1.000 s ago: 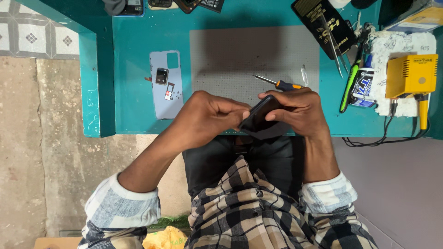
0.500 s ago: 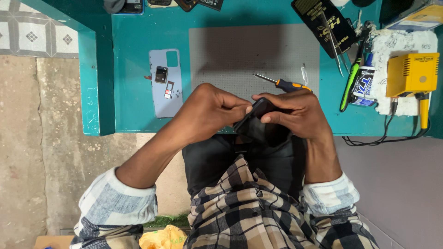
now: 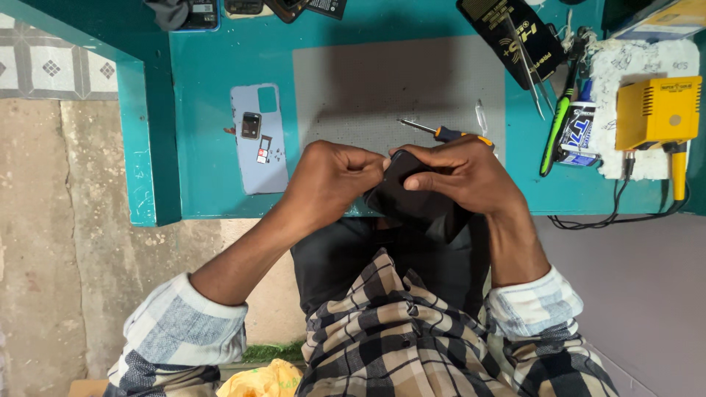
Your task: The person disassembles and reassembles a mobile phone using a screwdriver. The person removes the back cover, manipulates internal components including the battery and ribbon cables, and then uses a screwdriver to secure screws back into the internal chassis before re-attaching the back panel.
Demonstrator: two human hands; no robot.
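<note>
Setting: teal desk (image 3: pixel 220 59) over a worn concrete floor (image 3: pixel 44 257), with a patch of patterned tile (image 3: pixel 51 70) at the far left.
Phone: you hold the black phone (image 3: pixel 412 195) at the desk's near edge, above your lap, tilted.
Left hand (image 3: pixel 331 180): curled shut, fingertips pinching the phone's upper corner.
Right hand (image 3: pixel 463 176): wrapped over the phone's top edge, fingers closed on it.
Step in hand: looks like prying or pressing at that corner; judge your force lightly, keep the right grip firm, work along the edge.
Nearby: screwdriver (image 3: pixel 441 133) on the grey mat (image 3: pixel 353 81); pale blue back cover (image 3: pixel 259 140) to your left; yellow box (image 3: pixel 658 110) and tweezers (image 3: pixel 531 66) to your right.
</note>
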